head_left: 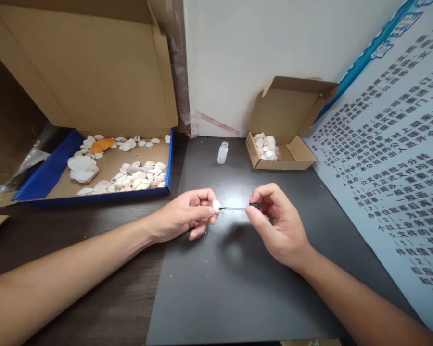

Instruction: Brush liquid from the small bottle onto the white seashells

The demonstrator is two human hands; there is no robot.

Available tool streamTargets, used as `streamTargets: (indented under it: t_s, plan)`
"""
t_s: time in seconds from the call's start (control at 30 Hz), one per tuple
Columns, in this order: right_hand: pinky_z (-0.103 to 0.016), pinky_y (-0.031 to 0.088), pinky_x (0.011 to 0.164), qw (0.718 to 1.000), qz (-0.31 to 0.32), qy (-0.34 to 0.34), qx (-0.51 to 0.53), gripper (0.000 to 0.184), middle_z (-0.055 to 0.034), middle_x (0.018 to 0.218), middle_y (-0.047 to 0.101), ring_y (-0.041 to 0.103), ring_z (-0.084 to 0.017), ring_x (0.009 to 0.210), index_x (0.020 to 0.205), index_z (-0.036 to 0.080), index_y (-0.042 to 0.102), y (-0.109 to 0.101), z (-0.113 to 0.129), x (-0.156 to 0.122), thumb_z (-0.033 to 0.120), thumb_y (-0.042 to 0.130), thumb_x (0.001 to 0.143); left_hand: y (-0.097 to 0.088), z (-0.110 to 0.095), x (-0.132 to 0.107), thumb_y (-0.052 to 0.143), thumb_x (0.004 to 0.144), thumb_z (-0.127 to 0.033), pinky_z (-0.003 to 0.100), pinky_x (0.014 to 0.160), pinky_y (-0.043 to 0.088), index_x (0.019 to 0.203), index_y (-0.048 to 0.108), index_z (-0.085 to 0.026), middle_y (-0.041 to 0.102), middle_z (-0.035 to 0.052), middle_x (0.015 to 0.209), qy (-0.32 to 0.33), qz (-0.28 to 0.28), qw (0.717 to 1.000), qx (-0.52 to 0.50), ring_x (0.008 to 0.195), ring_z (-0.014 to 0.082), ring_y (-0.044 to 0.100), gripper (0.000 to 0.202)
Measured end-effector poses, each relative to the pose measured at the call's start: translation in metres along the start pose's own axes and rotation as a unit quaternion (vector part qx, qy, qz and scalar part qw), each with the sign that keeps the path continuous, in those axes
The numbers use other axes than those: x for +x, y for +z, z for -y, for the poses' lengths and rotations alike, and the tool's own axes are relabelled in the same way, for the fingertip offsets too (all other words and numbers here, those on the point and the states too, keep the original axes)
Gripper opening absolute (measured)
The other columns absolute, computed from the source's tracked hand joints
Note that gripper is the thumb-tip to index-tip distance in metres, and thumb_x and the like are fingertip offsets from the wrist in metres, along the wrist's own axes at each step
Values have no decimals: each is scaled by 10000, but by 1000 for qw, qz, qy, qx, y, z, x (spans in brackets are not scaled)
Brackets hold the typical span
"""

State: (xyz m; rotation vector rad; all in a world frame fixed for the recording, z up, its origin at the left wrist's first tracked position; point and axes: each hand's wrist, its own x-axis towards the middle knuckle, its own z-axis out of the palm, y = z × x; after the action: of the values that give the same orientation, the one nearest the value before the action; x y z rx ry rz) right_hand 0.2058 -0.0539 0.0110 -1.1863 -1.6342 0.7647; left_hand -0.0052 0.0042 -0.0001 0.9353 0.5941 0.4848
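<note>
White shell (217, 205), partly covered by fingertips, sits pinched in the left hand (187, 211), its lower fingers loosely spread. At the shell's three o'clock, the right hand (279, 228) grips a thin rod (234, 208) between thumb and forefinger, its dark tip meeting the shell. Beyond, at twelve o'clock, a small bottle (222, 154) stands upright on the dark mat (209, 283), between two lidded cartons: a blue-sided box (111, 161) of shells at ten, a smaller brown box (292, 165) between one and two. Printed sheet (389, 192) borders three o'clock.
</note>
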Motion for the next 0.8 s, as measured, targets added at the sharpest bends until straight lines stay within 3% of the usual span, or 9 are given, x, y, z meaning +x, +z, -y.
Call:
streamTargets:
  t_s: [0.17,0.3,0.43,0.8]
  plan:
    - [-231,376,488,999,4,-1,45,75,52,713,455,431,-101,554,910,247,485,1,-1,1,212,550,897,0,1,0,759,779,-275,130,347,335,817,530,-163,622,-39,648,-1,-1,1000,3,355,29,478,258]
    - [-226,364,463,999,-9,12,32,184,55,711,453,426,-106,551,967,253,479,3,1,1,200,614,854,0,1,0,751,786,-272,128,351,340,816,533,-162,616,-44,650,1,0,1000,8,358,25,478,246]
    - [-236,364,467,998,0,17,52,134,65,673,436,427,-107,522,991,254,482,2,0,0,232,570,892,0,1,0,755,779,-274,130,350,339,811,522,-168,612,-45,647,4,-4,1000,4,361,29,478,258]
    - [-232,338,468,1000,-5,13,1,129,74,646,400,391,-99,516,935,241,502,0,1,1,211,605,864,0,0,0,734,791,-230,114,347,367,773,496,-168,607,-48,629,0,2,1000,-5,359,29,484,246]
